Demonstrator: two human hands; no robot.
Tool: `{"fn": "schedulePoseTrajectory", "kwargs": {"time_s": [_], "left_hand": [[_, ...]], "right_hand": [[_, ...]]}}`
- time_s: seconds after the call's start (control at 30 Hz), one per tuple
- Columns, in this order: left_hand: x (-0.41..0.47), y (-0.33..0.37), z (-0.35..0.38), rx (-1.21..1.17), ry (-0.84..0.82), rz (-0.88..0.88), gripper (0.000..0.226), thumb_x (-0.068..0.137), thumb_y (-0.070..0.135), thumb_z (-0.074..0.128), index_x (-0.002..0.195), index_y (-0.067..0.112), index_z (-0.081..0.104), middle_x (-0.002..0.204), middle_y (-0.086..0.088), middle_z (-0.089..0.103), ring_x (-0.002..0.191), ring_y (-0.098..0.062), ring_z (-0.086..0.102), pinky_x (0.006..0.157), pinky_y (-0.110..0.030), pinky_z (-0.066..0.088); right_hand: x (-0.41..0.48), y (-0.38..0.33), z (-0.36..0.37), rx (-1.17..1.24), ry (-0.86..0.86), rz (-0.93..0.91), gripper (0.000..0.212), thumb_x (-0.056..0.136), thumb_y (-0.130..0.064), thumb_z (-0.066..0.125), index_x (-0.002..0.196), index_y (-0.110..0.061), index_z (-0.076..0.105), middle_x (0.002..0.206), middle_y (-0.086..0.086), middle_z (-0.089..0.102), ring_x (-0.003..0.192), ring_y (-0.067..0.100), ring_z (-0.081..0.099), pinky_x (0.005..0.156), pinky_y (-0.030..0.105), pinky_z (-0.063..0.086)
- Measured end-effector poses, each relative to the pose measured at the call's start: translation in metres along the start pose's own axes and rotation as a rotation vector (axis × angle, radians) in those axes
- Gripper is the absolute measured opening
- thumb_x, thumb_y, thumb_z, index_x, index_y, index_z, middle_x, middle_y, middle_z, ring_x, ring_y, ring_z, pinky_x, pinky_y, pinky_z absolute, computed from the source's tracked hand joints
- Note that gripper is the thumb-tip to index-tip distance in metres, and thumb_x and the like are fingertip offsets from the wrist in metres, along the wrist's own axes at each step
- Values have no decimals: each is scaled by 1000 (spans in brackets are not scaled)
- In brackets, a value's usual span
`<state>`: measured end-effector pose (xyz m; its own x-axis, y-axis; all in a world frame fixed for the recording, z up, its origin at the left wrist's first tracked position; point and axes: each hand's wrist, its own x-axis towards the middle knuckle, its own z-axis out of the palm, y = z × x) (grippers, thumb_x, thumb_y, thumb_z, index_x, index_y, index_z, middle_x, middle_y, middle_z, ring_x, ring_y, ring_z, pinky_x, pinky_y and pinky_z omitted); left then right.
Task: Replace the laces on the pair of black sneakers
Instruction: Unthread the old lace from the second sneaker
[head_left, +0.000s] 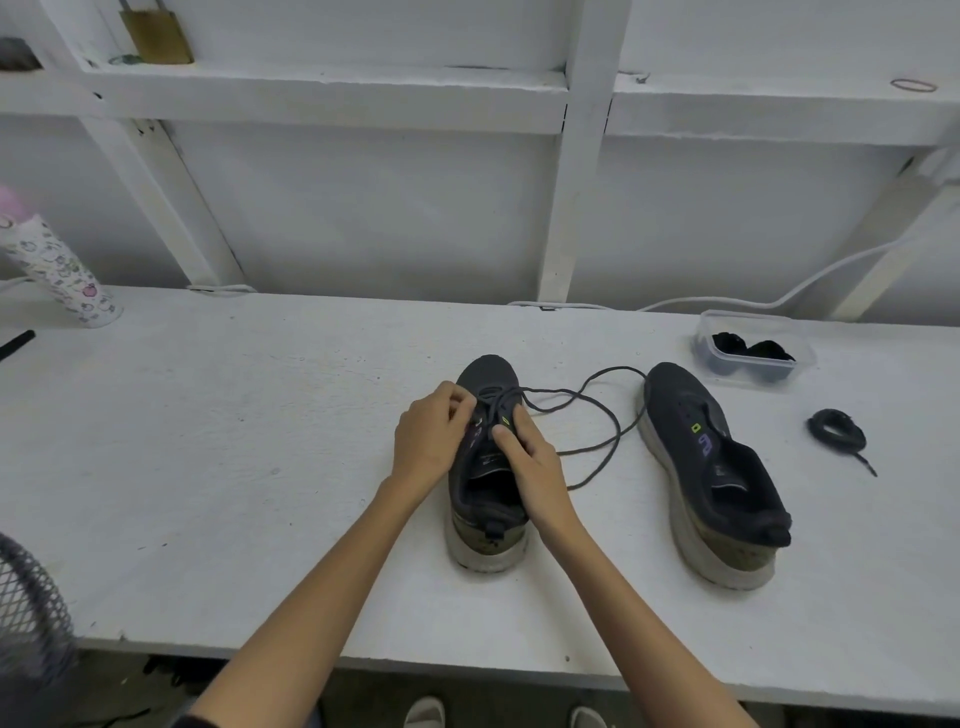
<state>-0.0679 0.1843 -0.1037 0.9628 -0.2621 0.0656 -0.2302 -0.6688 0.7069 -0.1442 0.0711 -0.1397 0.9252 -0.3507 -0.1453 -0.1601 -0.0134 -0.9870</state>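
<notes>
- A patterned bottle (60, 270) leans at the far left end of the white desk (260, 441), well apart from the shoes.
- The left hand (431, 434) sits against the left side of a black sneaker (491, 374), its fingers curled in and pinching the grey lace (501, 397) by the upper eyelets.
- That sneaker stands upright in the middle of the desk, toe pointing away from the person (heel nearest the desk edge).
- The right hand (530, 457) holds the same sneaker from the right: its thumb presses on the tongue and its fingers curl round the side.
- The grey lace is threaded through only the front eyelets; its loose length trails right in wide loops across the desk, reaching the toe of the second sneaker (691, 410).
- The second sneaker stands upright to the right, with no lace in it.
- Behind it is a clear plastic box (753, 371) with dark bundles inside (too blurred to identify).
- A coiled black lace (836, 431) lies on the desk to the far right, near the box.
</notes>
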Motion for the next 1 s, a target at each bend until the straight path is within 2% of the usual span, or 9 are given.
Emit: {"fn": "schedulePoseTrajectory", "kwargs": {"time_s": [0.1, 0.2, 0.33, 0.5, 0.63, 0.73, 0.87, 0.93, 1.0], "left_hand": [[-5, -12, 0, -157, -38, -74, 21, 92, 46, 59, 94, 25, 65, 85, 10, 68, 78, -11, 64, 75, -32, 55], [-9, -15, 1, -148, -56, -13, 15, 89, 38, 66, 92, 23, 69, 86, 8, 69, 82, -10, 63, 75, -28, 51], [0, -4, -4, -5, -55, 68, 16, 92, 33, 62, 90, 19, 69, 85, 6, 68, 80, -12, 61, 72, -30, 49], [11, -1, -10, -22, 69, 4, 23, 95, 34, 57, 95, 16, 69, 89, 5, 67, 80, -13, 58, 67, -28, 42], [1, -1, -1, -80, 35, -54, 29, 91, 47, 60, 90, 20, 69, 82, 8, 66, 74, -10, 58, 64, -25, 43], [-8, -8, 3, -124, 17, -26, 23, 88, 43, 66, 87, 20, 70, 80, 8, 67, 73, -8, 59, 66, -23, 46], [5, -8, -6, -99, 89, 9, 18, 93, 33, 62, 88, 17, 70, 86, 4, 70, 80, -14, 61, 71, -30, 47], [15, -4, -14, -107, 152, -44, 22, 95, 33, 60, 91, 14, 69, 90, 3, 68, 82, -14, 59, 71, -28, 42], [16, -2, -15, -123, 130, -60, 27, 94, 39, 59, 92, 14, 69, 89, 4, 68, 82, -15, 60, 71, -27, 41]], "right_hand": [[1, 2, 1, -2, 7, 1, 74, 82, -61, 57, 144, -23, 46, 148, 3, 47, 140, 19, 40, 116, 47, 33], [3, 3, 1, -15, 2, -7, 75, 81, -62, 56, 145, -24, 44, 150, 0, 46, 140, 17, 40, 116, 46, 33], [4, 5, -2, -16, -7, -9, 75, 80, -61, 56, 146, -26, 45, 150, 0, 47, 140, 17, 41, 116, 46, 33], [3, 4, -2, -55, -24, -31, 75, 82, -59, 54, 148, -26, 42, 152, -1, 43, 142, 16, 37, 118, 46, 30], [3, 5, -2, -57, -8, -47, 74, 82, -58, 55, 147, -25, 43, 152, 1, 43, 142, 17, 37, 117, 46, 31], [3, 5, -1, -53, -3, -41, 77, 80, -58, 55, 148, -23, 42, 153, 1, 42, 142, 17, 37, 117, 45, 32], [2, 3, -2, -59, -6, -43, 71, 81, -56, 56, 142, -21, 48, 146, 6, 49, 138, 22, 43, 114, 49, 35], [1, 1, -3, -48, -9, -56, 61, 82, -50, 55, 135, -19, 53, 140, 8, 53, 133, 25, 47, 112, 51, 37], [0, 0, -2, -42, -6, -69, 57, 83, -47, 55, 133, -19, 54, 139, 8, 54, 132, 25, 48, 111, 51, 38]]}}
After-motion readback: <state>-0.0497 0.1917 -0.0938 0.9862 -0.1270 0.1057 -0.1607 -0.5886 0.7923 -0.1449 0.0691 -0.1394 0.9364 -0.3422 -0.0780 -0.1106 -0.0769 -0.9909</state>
